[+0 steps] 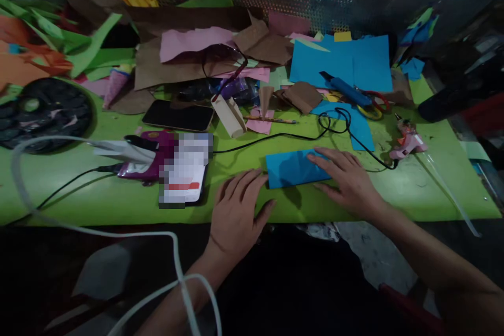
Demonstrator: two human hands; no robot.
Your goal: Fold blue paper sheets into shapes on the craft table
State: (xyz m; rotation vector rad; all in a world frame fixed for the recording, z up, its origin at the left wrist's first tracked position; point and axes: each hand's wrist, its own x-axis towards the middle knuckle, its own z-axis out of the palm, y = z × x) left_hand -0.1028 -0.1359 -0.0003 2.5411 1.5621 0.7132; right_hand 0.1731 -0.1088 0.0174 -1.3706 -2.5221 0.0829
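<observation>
A folded strip of blue paper (289,168) lies flat on the green table (236,210) near its front edge. My right hand (346,178) rests on the strip's right end, fingers apart, the thumb by its lower edge. Just left of the strip is my left hand (240,210), palm down with fingers stretched out; its fingertips come close to the paper's left edge. Whether they touch it I cannot tell. A phone with a lit, blurred screen (187,168) leans beside my left hand. Behind the strip runs a thin black cable (271,136).
A pink glue gun (409,139) lies at the right. Blue cutter (346,88), scissors (372,107), pencil (275,120) and dark phone (178,115) lie farther back. Coloured paper scraps (197,42) pile along the mesh. At left are a black round tray (74,115) and white cable (118,233).
</observation>
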